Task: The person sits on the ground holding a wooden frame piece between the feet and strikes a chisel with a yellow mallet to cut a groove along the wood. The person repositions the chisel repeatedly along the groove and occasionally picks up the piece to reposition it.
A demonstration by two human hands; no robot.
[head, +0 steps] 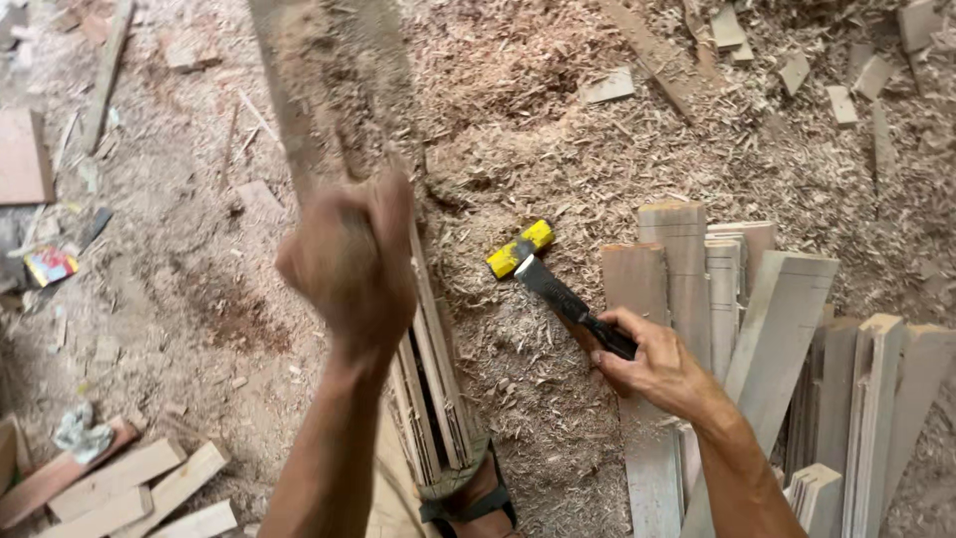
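Note:
My left hand (351, 261) is closed around a long wooden plank (334, 90) that stands tilted away from me; both are blurred by motion. Under that hand a bundle of thin wooden slats (433, 399) lies on the ground, its near end by my sandalled foot (476, 498). My right hand (652, 361) grips the black handle of a hatchet (558, 294) whose dark blade rests on the sawdust next to a yellow and black tool head (520, 249).
The ground is covered in sawdust and wood chips (558, 139). A stack of cut boards (777, 329) lies at the right. Short offcuts (129, 488) sit at the lower left. Scrap blocks (797, 60) are scattered at the top right.

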